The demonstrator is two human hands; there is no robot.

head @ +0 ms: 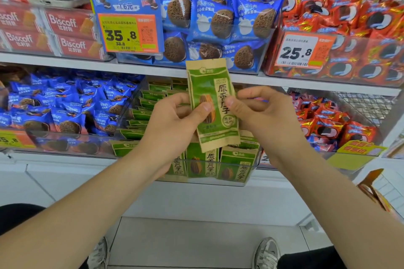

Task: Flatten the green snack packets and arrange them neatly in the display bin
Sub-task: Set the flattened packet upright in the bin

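I hold one green and tan snack packet (213, 87) upright in front of the shelf, above the clear display bin (247, 178). My left hand (172, 120) grips its left side with the thumb on the front. On the right edge, my right hand (260, 111) pinches the packet with its thumb. Several more green packets (236, 166) stand in rows inside the bin, some leaning at the back left.
A bin of blue cookie packs (72, 113) stands left of the green bin, and red packs (330, 126) lie to the right. The upper shelf carries blue and red cookie bins with price tags (129, 33). An orange carton (371, 190) juts out at lower right.
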